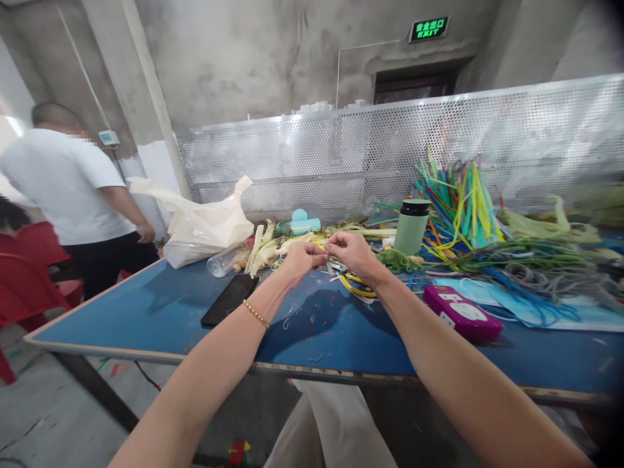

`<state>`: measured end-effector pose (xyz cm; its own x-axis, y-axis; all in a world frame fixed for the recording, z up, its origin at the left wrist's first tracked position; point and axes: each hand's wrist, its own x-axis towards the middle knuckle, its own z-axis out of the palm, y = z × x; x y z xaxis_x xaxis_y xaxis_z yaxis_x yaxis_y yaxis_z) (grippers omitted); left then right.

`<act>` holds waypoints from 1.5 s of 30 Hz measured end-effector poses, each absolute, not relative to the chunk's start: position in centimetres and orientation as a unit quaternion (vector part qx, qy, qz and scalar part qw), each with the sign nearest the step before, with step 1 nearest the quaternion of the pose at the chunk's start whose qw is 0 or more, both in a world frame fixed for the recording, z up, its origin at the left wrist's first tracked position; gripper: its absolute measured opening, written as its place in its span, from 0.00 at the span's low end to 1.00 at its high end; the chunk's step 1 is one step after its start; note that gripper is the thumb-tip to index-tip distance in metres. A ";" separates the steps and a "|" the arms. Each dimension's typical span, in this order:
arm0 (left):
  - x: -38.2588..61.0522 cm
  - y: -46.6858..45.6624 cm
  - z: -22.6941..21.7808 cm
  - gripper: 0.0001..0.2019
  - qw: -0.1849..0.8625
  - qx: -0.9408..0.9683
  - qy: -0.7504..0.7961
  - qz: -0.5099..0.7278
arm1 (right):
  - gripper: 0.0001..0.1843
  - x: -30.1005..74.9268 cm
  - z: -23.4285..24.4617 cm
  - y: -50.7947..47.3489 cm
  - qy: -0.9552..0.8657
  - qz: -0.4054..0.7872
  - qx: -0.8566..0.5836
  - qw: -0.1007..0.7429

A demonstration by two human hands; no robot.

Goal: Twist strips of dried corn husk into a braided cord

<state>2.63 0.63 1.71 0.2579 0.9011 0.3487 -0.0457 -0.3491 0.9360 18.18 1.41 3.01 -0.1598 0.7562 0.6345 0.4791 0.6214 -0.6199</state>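
Note:
Over the middle of the blue table [166, 318], my left hand [301, 261] and my right hand [355, 257] meet with their fingertips pinched close together. Something thin and yellowish seems to show between or just behind the fingers, but it is too small to name. Dry pale husks [263, 250] lie just left of and behind my left hand. A loop of yellow cord [358, 288] rests on the table below my right hand. The black phone [229, 300] lies flat near my left forearm.
A white plastic bag [207, 227] and clear bottle [227, 261] stand left. Rightward are a green tumbler [411, 229], colourful strips [465, 208], tangled cords [531, 260] and a magenta box [461, 313]. Perforated metal panels [292, 156] close the back. A person [73, 188] stands beyond the left edge.

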 end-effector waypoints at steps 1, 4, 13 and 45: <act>2.6 0.7 1.7 0.06 0.465 0.642 0.330 0.512 | 0.10 18.2 3.0 1.4 -0.747 0.140 -0.412 0.502; 2.5 0.6 1.7 0.07 0.483 0.637 0.314 0.513 | 0.11 18.2 3.0 1.5 -0.742 0.157 -0.408 0.508; 1.9 0.5 2.5 0.08 0.567 0.545 0.310 0.535 | 0.12 19.1 4.2 1.1 -0.716 -0.007 -0.467 0.519; 2.6 0.9 1.8 0.08 0.553 0.536 0.287 0.569 | 0.04 17.2 3.8 -0.2 -0.693 0.306 -0.419 0.501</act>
<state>2.56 0.87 1.80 0.1878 0.9377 0.2925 -0.3211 -0.2228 0.9204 17.22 -0.17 3.75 -0.1466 0.8873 0.4373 0.2739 0.4612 -0.8440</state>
